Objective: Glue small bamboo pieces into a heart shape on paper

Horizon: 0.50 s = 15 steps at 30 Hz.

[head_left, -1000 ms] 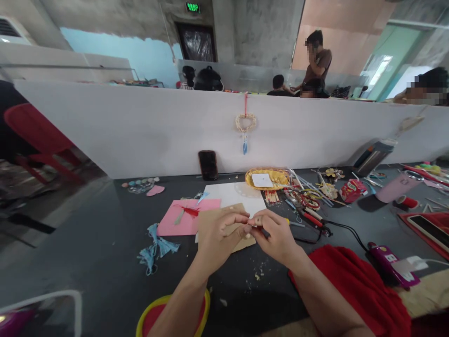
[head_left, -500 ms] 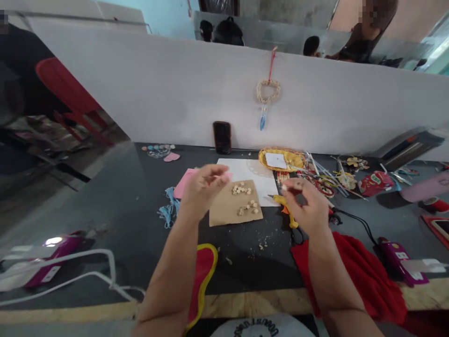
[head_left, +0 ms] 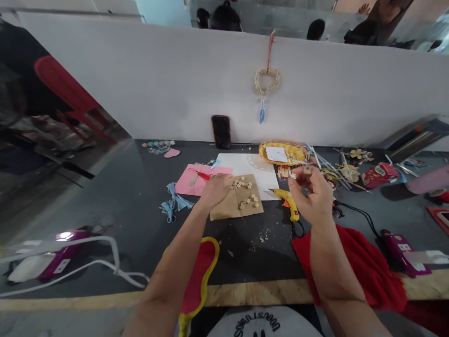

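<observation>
wears a light shirt [head_left: 259,323] with dark lettering at the bottom centre of the frame. has a yellow-rimmed red paddle-shaped item [head_left: 199,276] partly hidden by the left forearm, and a red cloth [head_left: 365,267] on both sides of the right one, at lower right. farther in, at centre, pale crumbs [head_left: 263,238] on a dark table [head_left: 122,206].

pinches a small pale piece [head_left: 293,176] between thumb and fingertips of the right hand [head_left: 310,192], raised right of centre, just right of a yellow glue gun [head_left: 289,199] with nozzle pointed left. holds the left hand [head_left: 217,189] palm down at centre, over the left part of a brown sheet [head_left: 224,208], fingers close together and stretched toward the upper of two pale clusters [head_left: 242,183] on it; cannot tell about contact or grip there.

left of centre, a pink sheet [head_left: 185,185] under a red tassel [head_left: 201,175], with blue tassels [head_left: 177,201] near its lower left. behind the brown sheet, partly covered by it, a white sheet [head_left: 266,173].

farther, right of centre, a wicker basket [head_left: 261,152] with a white card [head_left: 276,153] inside; toward the right edge, a red box [head_left: 380,175]. at the table's back, a phone [head_left: 220,131] leaned on a white partition [head_left: 157,84]. upper centre, a heart-shaped hanging [head_left: 257,83] on a red cord. beyond, along the top edge, dark heads [head_left: 226,16] of people.
</observation>
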{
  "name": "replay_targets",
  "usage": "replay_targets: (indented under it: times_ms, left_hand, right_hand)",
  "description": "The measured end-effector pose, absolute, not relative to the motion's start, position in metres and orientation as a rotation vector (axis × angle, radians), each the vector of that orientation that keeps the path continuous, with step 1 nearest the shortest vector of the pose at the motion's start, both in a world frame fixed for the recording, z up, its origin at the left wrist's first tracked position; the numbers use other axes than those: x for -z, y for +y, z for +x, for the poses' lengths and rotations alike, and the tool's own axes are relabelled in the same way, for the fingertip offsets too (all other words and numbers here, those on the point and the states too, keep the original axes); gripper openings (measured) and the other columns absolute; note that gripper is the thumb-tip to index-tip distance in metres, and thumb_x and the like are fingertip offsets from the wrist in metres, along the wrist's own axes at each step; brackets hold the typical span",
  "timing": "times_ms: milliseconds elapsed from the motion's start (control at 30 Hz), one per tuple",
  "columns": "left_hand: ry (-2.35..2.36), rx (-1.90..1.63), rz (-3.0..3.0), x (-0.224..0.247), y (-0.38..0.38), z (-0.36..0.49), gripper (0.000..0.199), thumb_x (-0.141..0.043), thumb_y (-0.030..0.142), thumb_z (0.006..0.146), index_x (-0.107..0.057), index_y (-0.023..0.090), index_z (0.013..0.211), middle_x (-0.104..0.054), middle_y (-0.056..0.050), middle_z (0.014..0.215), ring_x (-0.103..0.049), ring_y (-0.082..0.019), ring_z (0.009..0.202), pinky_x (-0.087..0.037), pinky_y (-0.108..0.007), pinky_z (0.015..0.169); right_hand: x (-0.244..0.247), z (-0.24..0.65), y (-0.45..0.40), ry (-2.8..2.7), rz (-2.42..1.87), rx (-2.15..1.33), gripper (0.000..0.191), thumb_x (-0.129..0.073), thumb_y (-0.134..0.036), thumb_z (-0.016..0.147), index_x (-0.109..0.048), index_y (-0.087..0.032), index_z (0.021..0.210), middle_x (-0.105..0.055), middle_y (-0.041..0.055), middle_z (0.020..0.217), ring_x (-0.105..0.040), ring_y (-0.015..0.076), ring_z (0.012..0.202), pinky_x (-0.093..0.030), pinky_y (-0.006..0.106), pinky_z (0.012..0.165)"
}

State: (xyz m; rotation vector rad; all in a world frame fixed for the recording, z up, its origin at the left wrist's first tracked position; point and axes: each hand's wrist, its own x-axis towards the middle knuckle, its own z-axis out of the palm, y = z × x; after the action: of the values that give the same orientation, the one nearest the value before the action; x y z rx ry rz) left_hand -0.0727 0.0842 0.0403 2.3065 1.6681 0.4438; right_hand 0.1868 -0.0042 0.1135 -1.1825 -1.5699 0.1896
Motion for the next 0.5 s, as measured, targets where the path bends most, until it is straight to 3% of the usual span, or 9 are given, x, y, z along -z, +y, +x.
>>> replay_targets:
  times_ms: [200,500]
  left_hand:
    - [1.57,-0.412,2.362,-0.041,0.091,-0.072,0.041,-0.053,0.03,0.083,-0.062,0.015,0.12,-0.064,-0.013,0.127,-0.055,-0.027,0.122,-0.038,-0.042,0.107]
    - [1.461,-0.353,2.403,-0.042,0.108,-0.075,0.041,-0.045,0.016,0.082,-0.063,0.013,0.119,-0.065,-0.014,0.126,-0.056,-0.026,0.121,-0.042,-0.041,0.104]
  right_hand:
    - [-0.106,0.181,0.018,-1.911,-1.154,-0.292,0.012,-0.058,-0.024,0.088,-0.058,-0.019,0.099,-0.067,0.0051,0.094,-0.064,0.0142,0.076,-0.053,0.027,0.07]
    - [-0.06,0.18,0.054,-2.421,-1.216,-0.296,0.015,-0.048,-0.016,0.092,-0.058,-0.018,0.103,-0.069,0.0104,0.103,-0.065,0.0229,0.097,-0.052,0.036,0.084]
